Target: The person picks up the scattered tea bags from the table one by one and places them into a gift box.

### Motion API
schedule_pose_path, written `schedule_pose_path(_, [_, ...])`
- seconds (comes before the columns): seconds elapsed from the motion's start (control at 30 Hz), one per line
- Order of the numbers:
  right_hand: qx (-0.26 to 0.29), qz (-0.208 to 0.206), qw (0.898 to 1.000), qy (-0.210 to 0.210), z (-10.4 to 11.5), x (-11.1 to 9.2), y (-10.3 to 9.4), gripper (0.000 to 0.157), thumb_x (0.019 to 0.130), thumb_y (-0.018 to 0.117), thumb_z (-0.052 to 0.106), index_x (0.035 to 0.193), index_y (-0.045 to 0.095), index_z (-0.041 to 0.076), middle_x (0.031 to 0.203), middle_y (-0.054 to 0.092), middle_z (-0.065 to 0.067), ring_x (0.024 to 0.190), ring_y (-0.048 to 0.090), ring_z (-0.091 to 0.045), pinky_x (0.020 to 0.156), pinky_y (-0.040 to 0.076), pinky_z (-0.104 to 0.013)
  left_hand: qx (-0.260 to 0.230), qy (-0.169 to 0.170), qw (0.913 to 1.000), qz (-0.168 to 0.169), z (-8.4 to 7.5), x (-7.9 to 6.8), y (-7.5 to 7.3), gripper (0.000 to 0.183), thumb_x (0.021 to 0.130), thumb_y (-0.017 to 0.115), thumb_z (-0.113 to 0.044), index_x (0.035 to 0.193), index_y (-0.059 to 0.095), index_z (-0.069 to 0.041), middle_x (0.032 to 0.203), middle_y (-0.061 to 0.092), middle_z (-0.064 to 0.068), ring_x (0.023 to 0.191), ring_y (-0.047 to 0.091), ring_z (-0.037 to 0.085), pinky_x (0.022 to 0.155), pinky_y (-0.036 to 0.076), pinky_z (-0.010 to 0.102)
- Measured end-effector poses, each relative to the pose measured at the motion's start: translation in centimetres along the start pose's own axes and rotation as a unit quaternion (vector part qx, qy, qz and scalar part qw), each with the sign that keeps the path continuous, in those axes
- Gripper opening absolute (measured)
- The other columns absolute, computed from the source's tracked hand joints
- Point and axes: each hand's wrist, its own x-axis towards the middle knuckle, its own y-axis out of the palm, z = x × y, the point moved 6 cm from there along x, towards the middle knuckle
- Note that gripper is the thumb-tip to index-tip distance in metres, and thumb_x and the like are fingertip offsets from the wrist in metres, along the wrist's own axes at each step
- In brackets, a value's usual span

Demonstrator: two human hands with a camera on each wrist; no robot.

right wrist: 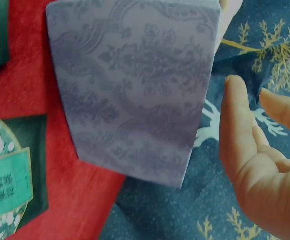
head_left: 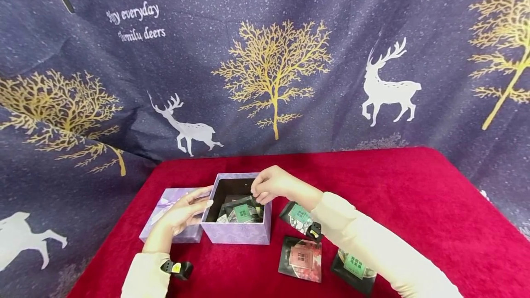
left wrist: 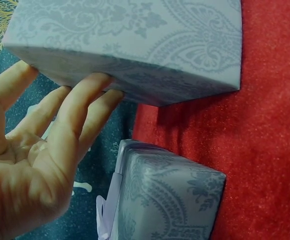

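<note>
A lavender patterned box (head_left: 236, 233) stands lidless, with several dark packets inside; the topmost packet (head_left: 242, 213) carries a green label. My left hand (head_left: 188, 210) touches the box's left side, thumb at the rim. In the left wrist view, the fingers of the left hand (left wrist: 50, 125) lie fairly straight against the patterned wall. Over the box's right rim is my right hand (head_left: 271, 185), fingers loosely bent above the packets. The right wrist view shows a gap between thumb and index finger of the right hand (right wrist: 264, 150), with nothing held there.
Left of the box lies a lavender lid (head_left: 165, 206) with a ribbon bow. On the red cloth (head_left: 372, 183) at the right are a green-labelled packet (head_left: 299, 214), a red-labelled packet (head_left: 300, 259) and another green-labelled packet (head_left: 354, 268). A deer-print curtain (head_left: 331, 105) hangs behind.
</note>
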Motion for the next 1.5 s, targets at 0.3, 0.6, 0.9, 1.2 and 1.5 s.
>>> schedule_pose_path(0.3, [-0.006, -0.033, 0.999, -0.008, -0.9, -1.1, -2.1, 0.02, 0.085, 0.056, -0.003, 0.1, 0.063, -0.013, 0.083, 0.069, -0.016, 0.069, 0.068, -0.022, 0.071, 0.057, -0.04, 0.006, -0.001, 1.0, -0.003, -0.2, -0.2, 0.0, 0.063, 0.094, 0.056, -0.015, 0.149, 0.027, -0.01, 0.149, 0.032, 0.023, 0.13, 0.041, 0.029, 0.093, 0.047, 0.045])
schedule_pose_path(0.6, [-0.057, -0.103, 0.993, -0.002, -2.4, -1.9, -3.9, 0.021, 0.083, 0.058, -0.002, 0.101, 0.062, -0.012, 0.088, 0.07, -0.019, 0.071, 0.066, -0.021, 0.07, 0.057, -0.038, 0.004, 0.001, 1.0, 0.001, -0.1, -0.1, 0.1, 0.062, 0.094, 0.056, -0.014, 0.149, 0.027, -0.009, 0.149, 0.033, 0.022, 0.128, 0.043, 0.028, 0.092, 0.048, 0.043])
schedule_pose_path(0.9, [-0.104, -0.146, 0.984, 0.014, -4.1, -2.6, -5.7, 0.017, 0.079, 0.065, -0.003, 0.094, 0.064, -0.011, 0.081, 0.07, -0.016, 0.066, 0.062, -0.017, 0.061, 0.055, -0.031, 0.002, 0.004, 1.0, 0.002, -0.1, 0.0, 0.0, 0.063, 0.094, 0.057, -0.014, 0.149, 0.027, -0.009, 0.149, 0.032, 0.023, 0.127, 0.044, 0.026, 0.091, 0.048, 0.042])
schedule_pose_path(1.2, [-0.169, -0.175, 0.969, 0.051, -6.4, -3.1, -6.9, 0.011, 0.075, 0.07, -0.001, 0.085, 0.065, -0.004, 0.07, 0.067, -0.009, 0.063, 0.062, -0.023, 0.053, 0.048, -0.024, 0.008, 0.001, 1.0, -0.004, 0.1, 0.0, -0.1, 0.062, 0.094, 0.057, -0.016, 0.149, 0.028, -0.01, 0.148, 0.033, 0.023, 0.132, 0.038, 0.034, 0.094, 0.046, 0.046])
schedule_pose_path(1.5, [-0.274, -0.199, 0.94, 0.053, -7.2, -3.4, -7.9, 0.015, 0.068, 0.077, 0.005, 0.077, 0.066, 0.001, 0.076, 0.067, -0.01, 0.073, 0.06, -0.024, 0.067, 0.049, -0.03, 0.007, 0.005, 1.0, 0.0, 0.2, 0.1, -0.1, 0.062, 0.094, 0.056, -0.015, 0.149, 0.028, -0.01, 0.148, 0.034, 0.023, 0.128, 0.043, 0.027, 0.092, 0.048, 0.044])
